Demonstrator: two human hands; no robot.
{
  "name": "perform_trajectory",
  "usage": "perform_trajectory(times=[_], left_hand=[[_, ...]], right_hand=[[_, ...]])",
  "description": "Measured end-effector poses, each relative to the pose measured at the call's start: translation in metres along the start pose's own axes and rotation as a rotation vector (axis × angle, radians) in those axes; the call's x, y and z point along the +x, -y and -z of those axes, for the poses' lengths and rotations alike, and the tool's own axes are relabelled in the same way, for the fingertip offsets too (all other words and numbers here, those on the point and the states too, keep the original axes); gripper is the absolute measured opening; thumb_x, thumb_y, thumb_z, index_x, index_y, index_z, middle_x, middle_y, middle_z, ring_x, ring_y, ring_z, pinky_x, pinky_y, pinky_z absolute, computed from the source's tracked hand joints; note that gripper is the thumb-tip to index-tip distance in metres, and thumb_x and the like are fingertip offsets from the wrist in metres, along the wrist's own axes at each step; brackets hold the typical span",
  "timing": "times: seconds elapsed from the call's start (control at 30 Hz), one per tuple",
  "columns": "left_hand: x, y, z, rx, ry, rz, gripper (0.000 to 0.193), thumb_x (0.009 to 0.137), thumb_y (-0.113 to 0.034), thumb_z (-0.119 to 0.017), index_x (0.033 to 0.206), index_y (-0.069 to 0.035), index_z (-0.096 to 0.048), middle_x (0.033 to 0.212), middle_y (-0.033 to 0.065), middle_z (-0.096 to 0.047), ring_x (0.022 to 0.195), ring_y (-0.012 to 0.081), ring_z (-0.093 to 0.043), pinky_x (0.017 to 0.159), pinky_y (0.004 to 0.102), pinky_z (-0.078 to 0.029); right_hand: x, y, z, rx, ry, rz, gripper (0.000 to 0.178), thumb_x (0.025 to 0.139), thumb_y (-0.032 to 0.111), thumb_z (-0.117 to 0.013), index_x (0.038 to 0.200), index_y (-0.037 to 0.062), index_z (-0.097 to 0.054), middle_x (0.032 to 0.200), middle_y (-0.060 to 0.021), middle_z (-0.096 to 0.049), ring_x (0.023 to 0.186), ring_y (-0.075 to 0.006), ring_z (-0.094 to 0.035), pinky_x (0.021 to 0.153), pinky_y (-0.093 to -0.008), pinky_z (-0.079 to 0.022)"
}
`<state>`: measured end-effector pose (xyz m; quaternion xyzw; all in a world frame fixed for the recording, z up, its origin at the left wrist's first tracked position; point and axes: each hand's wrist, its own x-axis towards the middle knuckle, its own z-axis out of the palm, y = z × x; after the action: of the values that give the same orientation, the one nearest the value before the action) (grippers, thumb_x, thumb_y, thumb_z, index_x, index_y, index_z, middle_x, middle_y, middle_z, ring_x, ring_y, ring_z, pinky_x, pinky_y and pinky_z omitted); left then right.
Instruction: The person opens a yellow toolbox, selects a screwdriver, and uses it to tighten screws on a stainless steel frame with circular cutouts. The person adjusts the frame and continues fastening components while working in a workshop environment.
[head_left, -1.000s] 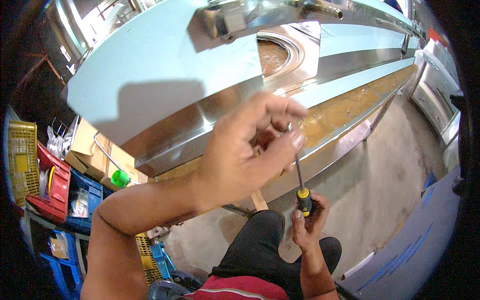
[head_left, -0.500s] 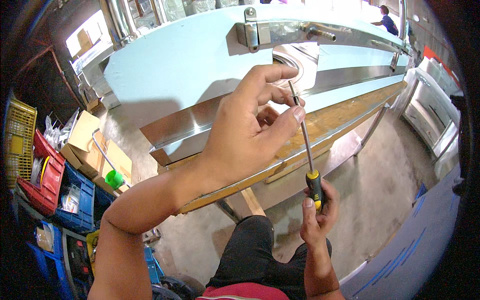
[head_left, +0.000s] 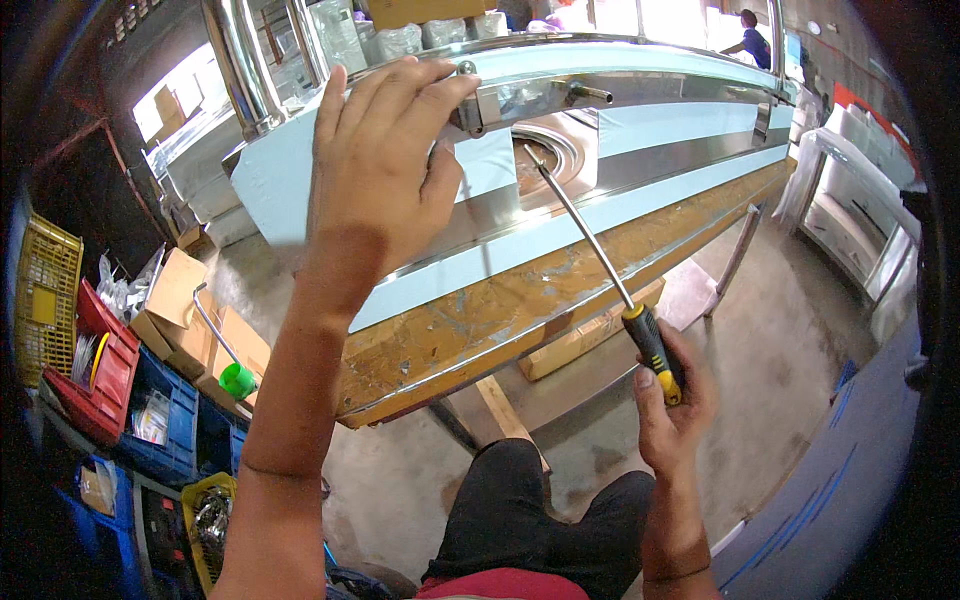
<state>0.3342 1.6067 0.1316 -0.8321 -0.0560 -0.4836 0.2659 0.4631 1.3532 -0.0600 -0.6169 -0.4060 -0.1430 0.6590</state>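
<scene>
My left hand (head_left: 385, 160) reaches over the blue-filmed metal panel (head_left: 275, 190), palm down and fingers stretched out. Its fingertips are at a small shiny metal bracket (head_left: 482, 110) on the panel's upper edge; whether they press on it is hard to see. In my right hand (head_left: 680, 400) is a screwdriver (head_left: 602, 250) with a black and yellow handle, its long shaft slanting up and to the left. The tip lies in front of a cut-out showing round metal rings (head_left: 560, 150). Whether anything small sits on the tip cannot be made out.
The panel rests on a worn wooden bench (head_left: 560, 290). A short metal spout (head_left: 590, 94) sticks out right of the bracket. At left stand cardboard boxes (head_left: 190, 315), a red bin (head_left: 105, 380) and blue crates (head_left: 165, 405). Another person (head_left: 750, 40) is far back right.
My left hand has left the screwdriver's tip and moved up and left to the bracket, its fingers straightening. The screwdriver has tilted further left, and my right hand has shifted slightly right.
</scene>
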Motion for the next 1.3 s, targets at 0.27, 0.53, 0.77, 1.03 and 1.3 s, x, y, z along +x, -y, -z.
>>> perform_trajectory(times=[0.27, 0.53, 0.77, 1.03, 1.3], left_hand=[[0.010, 0.008, -0.006, -0.143, -0.094, -0.071, 0.027, 0.094, -0.017, -0.065, 0.120, -0.014, -0.069, 0.119, 0.0091, -0.069, 0.126, 0.0304, -0.059, 0.116, 0.0541, -0.031], [0.015, 0.011, -0.020, -0.257, -0.220, -0.043, 0.012, 0.090, -0.017, -0.072, 0.100, -0.010, -0.074, 0.095, 0.0078, -0.070, 0.105, 0.0288, -0.065, 0.101, 0.0462, -0.039], [0.017, 0.013, -0.024, -0.252, -0.240, -0.065, 0.011, 0.088, -0.015, -0.074, 0.098, -0.010, -0.074, 0.092, 0.0074, -0.068, 0.101, 0.0295, -0.064, 0.095, 0.0436, -0.040], [0.017, 0.015, -0.025, -0.271, -0.231, -0.057, 0.012, 0.087, -0.015, -0.074, 0.097, -0.010, -0.074, 0.095, 0.0074, -0.069, 0.100, 0.0293, -0.064, 0.093, 0.0428, -0.041], [0.016, 0.011, -0.017, -0.224, -0.153, -0.014, 0.015, 0.091, -0.009, -0.071, 0.105, -0.004, -0.075, 0.106, 0.0146, -0.072, 0.112, 0.0296, -0.067, 0.099, 0.0400, -0.047]], right_hand=[[0.031, 0.014, 0.007, -0.077, 0.051, 0.148, 0.038, 0.086, 0.004, -0.070, 0.123, -0.0017, -0.067, 0.098, -0.0158, -0.070, 0.086, -0.0227, -0.068, 0.081, -0.0324, -0.052], [0.040, 0.025, 0.007, -0.087, 0.146, 0.073, 0.039, 0.092, 0.009, -0.068, 0.129, -0.0045, -0.064, 0.115, -0.0140, -0.069, 0.104, -0.0185, -0.065, 0.096, -0.0319, -0.050], [0.055, 0.029, 0.000, -0.137, 0.081, 0.214, 0.038, 0.086, 0.003, -0.071, 0.124, -0.0018, -0.068, 0.096, -0.0142, -0.070, 0.085, -0.0205, -0.068, 0.078, -0.0311, -0.053], [0.059, 0.043, 0.008, -0.174, 0.183, 0.080, 0.038, 0.089, 0.007, -0.069, 0.126, -0.0026, -0.066, 0.111, -0.0115, -0.069, 0.099, -0.0166, -0.065, 0.093, -0.0291, -0.050], [0.072, 0.054, 0.004, -0.307, 0.124, 0.286, 0.039, 0.081, 0.001, -0.073, 0.120, -0.0011, -0.070, 0.089, -0.0132, -0.068, 0.078, -0.0245, -0.066, 0.073, -0.0334, -0.052]])
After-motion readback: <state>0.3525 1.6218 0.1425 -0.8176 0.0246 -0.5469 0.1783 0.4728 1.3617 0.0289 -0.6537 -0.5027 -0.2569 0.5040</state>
